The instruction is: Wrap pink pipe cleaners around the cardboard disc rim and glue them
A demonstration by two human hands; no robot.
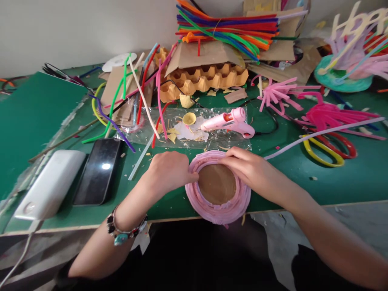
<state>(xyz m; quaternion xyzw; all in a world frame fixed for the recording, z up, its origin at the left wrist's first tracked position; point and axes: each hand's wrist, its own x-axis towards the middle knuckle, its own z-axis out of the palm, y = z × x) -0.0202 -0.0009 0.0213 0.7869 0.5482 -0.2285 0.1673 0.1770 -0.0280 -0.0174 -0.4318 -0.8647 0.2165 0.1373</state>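
Observation:
A round pink bowl-like piece point(218, 216), its wall coiled from fuzzy pipe cleaners, sits at the table's front edge. Brown cardboard point(216, 184) forms its floor. My left hand point(169, 171) is closed on the left side of the wall, thumb over the inner rim and the other fingers mostly hidden. On the far right rim, the fingers of my right hand point(250, 165) are pressed together over the coil. A long lilac pipe cleaner point(327, 132) stretches rightward from behind that hand. Just beyond the bowl, a pink glue gun point(230, 121) lies on clear plastic.
At left are a white power bank point(50, 184) and a black phone point(98, 171). Loose pipe cleaners point(123, 89) and an egg carton point(206, 79) lie behind, beneath a colourful bundle point(227, 28). Scissors with yellow and red handles point(324, 153) rest at right near pink pipe-cleaner clusters point(330, 117).

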